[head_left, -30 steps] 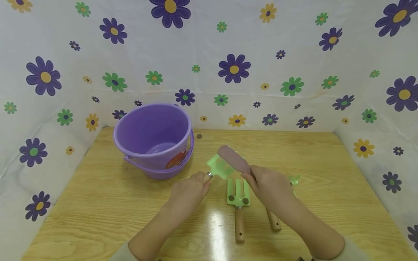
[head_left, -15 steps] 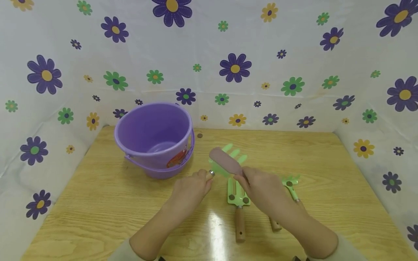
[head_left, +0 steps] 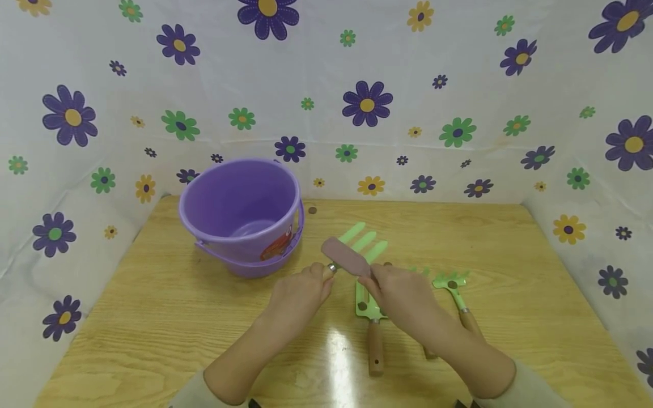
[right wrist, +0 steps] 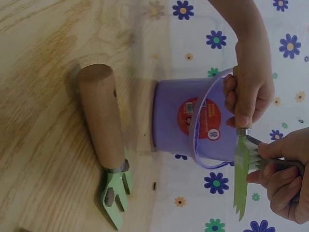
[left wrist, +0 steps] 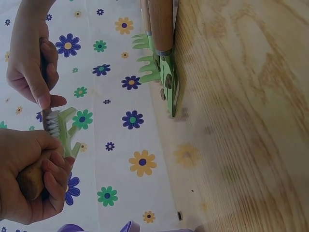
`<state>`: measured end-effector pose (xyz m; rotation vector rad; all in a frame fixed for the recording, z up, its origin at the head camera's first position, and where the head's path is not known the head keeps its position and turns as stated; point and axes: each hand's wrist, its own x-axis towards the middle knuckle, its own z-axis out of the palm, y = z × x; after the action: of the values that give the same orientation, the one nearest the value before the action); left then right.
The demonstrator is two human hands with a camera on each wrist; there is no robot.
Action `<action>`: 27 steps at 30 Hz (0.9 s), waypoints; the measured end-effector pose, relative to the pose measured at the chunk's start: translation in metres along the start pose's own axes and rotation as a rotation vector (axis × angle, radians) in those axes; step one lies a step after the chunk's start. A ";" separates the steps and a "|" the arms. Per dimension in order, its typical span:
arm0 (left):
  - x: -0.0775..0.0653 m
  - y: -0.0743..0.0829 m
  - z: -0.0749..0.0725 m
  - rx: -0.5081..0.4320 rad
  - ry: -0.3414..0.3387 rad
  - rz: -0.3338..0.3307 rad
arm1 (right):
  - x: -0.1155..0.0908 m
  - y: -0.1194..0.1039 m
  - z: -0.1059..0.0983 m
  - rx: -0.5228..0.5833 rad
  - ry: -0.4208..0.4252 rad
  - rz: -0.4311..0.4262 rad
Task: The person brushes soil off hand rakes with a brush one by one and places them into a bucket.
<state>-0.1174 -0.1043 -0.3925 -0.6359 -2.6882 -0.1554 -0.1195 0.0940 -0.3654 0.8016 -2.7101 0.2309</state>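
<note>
My left hand (head_left: 298,294) grips the wooden handle of a green garden hand fork (head_left: 376,251), held above the table with its prongs pointing away to the right. My right hand (head_left: 405,294) holds a brush (head_left: 344,255) with a mauve-brown back. The brush overlaps the fork's head in the head view. Its white bristles (left wrist: 54,124) meet the fork's face near the metal collar in the left wrist view. From the right wrist view, the fork (right wrist: 241,176) appears edge-on with the bristles against it.
A purple bucket (head_left: 240,249) stands at the back left. On the table lie another green fork (head_left: 375,345) with brown lumps on it and a small green rake (head_left: 451,283). A further wooden-handled tool lies partly under my right arm. A brown bit (head_left: 312,210) sits near the back edge.
My right hand and the brush have moved left and slightly nearer me over the fork, toward its collar. The fork's prongs now show beyond the brush. My left hand has barely shifted.
</note>
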 end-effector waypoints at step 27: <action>0.001 0.002 0.003 0.047 -0.017 0.001 | 0.000 0.012 0.007 0.080 -0.005 0.041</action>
<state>-0.1182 -0.1022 -0.3949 -0.6265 -2.6991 -0.0869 -0.1275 0.1023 -0.3727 0.7700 -2.7386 0.3486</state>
